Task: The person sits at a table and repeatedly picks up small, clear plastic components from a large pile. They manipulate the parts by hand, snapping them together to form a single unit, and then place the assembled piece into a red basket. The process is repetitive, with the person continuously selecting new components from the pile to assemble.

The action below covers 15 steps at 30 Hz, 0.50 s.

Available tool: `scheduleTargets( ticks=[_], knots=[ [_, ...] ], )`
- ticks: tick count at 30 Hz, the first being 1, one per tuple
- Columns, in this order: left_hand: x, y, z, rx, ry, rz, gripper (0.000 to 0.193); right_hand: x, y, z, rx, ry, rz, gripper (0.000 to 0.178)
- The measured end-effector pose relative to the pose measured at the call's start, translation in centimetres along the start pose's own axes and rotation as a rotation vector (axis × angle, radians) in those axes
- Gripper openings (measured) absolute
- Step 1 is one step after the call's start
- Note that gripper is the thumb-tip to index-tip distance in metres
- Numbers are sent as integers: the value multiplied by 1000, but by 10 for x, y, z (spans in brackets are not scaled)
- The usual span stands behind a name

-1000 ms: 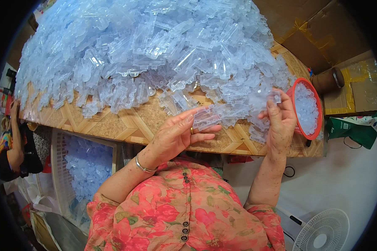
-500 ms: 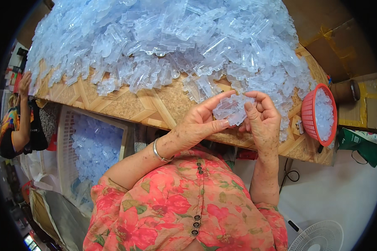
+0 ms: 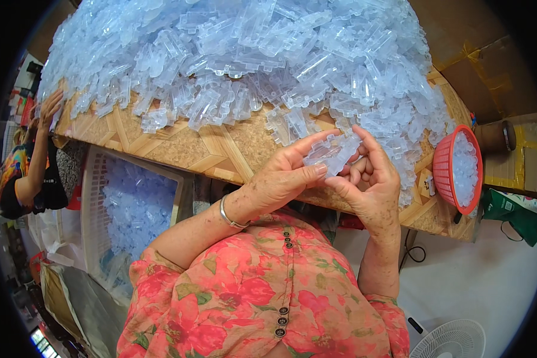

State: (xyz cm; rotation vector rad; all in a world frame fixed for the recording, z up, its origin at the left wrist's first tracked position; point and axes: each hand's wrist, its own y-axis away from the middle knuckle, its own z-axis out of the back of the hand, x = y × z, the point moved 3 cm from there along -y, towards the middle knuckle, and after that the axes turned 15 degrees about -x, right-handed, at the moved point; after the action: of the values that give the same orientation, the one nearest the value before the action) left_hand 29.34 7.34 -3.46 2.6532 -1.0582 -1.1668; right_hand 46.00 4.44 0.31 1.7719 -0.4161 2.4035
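Note:
In front of me, above the table edge, I hold a small bunch of clear, bluish plastic pieces (image 3: 335,152). My left hand (image 3: 289,170) pinches them between thumb and fingers; how many pieces overlap there I cannot tell. My right hand (image 3: 370,179) is at the bunch's right end, thumb and index finger spread apart and the other fingers curled. Its index fingertip is close to the pieces; whether it touches them I cannot tell. Beyond both hands, a big heap of similar clear plastic pieces (image 3: 238,53) covers much of the wood-patterned table (image 3: 179,146).
A red plastic basket (image 3: 444,173) with clear pieces stands at the table's right edge. Below the table on the left is a pale crate (image 3: 95,209) full of pieces. Another person's hand (image 3: 51,107) is at the far left. A white fan (image 3: 453,340) stands at lower right.
My right thumb has moved down and away from the pieces, and its index finger has straightened. The left hand keeps its pinch. The other person's hand has shifted slightly up and right.

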Motion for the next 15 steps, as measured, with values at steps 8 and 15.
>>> scheduleTargets(
  ticks=[8, 15],
  knots=[
    [2, -2, 0, 18, 40, -29, 66, 18, -2, 1, -39, 221, 243, 77],
    [7, -5, 5, 29, 170, -21, 66, 23, -2, 6, 10, 520, 715, 73]
  ],
)
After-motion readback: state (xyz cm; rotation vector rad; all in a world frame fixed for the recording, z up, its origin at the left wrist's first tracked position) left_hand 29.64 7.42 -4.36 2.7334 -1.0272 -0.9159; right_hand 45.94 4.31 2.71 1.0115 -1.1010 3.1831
